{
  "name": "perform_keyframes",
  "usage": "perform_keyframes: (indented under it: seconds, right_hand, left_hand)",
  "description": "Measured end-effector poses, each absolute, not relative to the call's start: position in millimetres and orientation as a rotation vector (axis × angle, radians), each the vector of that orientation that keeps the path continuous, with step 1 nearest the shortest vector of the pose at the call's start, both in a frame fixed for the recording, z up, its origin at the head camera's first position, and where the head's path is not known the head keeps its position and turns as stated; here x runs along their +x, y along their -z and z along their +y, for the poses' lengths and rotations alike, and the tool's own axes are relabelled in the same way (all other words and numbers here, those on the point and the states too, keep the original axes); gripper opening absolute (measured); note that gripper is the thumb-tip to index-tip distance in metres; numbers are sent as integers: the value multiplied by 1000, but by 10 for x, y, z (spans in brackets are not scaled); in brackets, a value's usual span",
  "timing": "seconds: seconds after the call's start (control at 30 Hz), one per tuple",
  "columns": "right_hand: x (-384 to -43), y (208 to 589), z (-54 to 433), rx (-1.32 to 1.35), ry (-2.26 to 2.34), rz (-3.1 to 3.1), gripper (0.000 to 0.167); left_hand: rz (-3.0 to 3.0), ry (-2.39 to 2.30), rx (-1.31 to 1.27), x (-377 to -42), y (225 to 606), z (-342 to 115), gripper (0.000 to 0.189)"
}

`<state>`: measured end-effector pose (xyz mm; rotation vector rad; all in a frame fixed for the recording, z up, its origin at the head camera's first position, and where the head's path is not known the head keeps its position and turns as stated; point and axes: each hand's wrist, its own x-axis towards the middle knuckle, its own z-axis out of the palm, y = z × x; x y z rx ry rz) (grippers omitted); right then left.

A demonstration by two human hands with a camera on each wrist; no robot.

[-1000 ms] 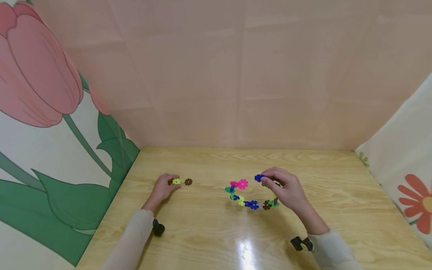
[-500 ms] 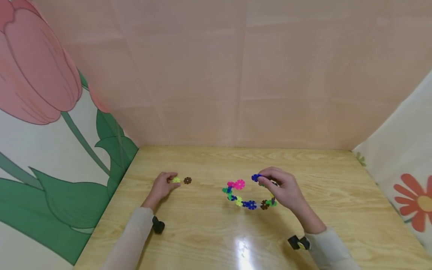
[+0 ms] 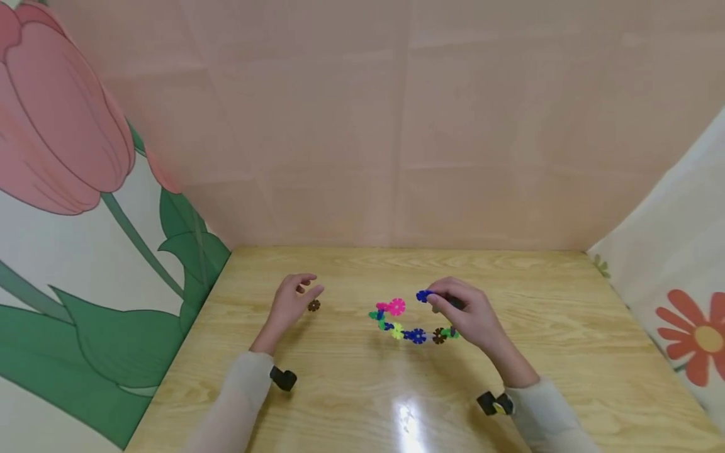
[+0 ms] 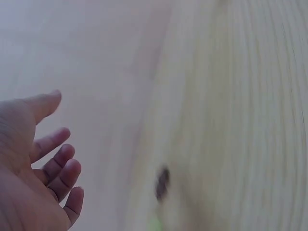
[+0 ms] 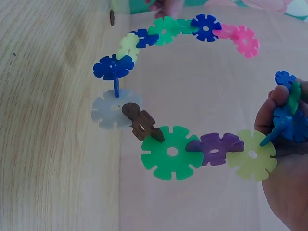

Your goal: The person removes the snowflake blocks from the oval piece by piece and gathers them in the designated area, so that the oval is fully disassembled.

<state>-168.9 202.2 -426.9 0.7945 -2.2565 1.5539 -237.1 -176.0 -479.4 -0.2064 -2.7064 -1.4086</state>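
Straight to the chain of slotted, flower-shaped plastic discs, and gripping it at one end with the curled fingers and thumb of the right hand. Holding it up over the pale wood-grain table, with most of its length sweeping out to the hand's left and nearer the body. Looking like a broken ring, with a gap between the small blue plastic disc poking past the fingertips and the bright-pink plastic disc at the free end. Running, from the hand, through pale yellow, purple, green, brown and a milky translucent disc, then on by way of blue, yellow and green to the pink. Interlocking edge into edge, turning at different angles all along.

Across to the left hand, well apart from the chain: hanging over the table with fingers relaxed and loosely bent, thumb held away from them. Near a small brown flower-shaped plastic disc, just below the thumb in the head view; blurred dark from the left wrist, close to a light-green smear too soft to identify.

Further out, reaching the plain pinkish-beige sheet behind the table.
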Motion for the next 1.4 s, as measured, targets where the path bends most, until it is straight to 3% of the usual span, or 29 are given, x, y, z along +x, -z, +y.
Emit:
perform_keyframes:
  seconds: [0.4,0.83,1.1,1.4]
  right_hand:
    - [-1692,4222,2040,877,-1726,-2270,19]
    - [-1725,4248,2013,994,-1787,-2271,14]
    - [-1741,4247,1984,1053,-1786,-2249,16]
    - [-1758,4264,1969,1060,-1850,-2256,15]
  left_hand:
    - [-2519,1438,-651,-1949,4246,-994,28]
    - [-2484,1372,-938,-1794,4141,-539,29]
    - [-2437,1335,-991,-1789,4134,-405,30]
    - [-2477,1373,-947,-1779,4150,-331,18]
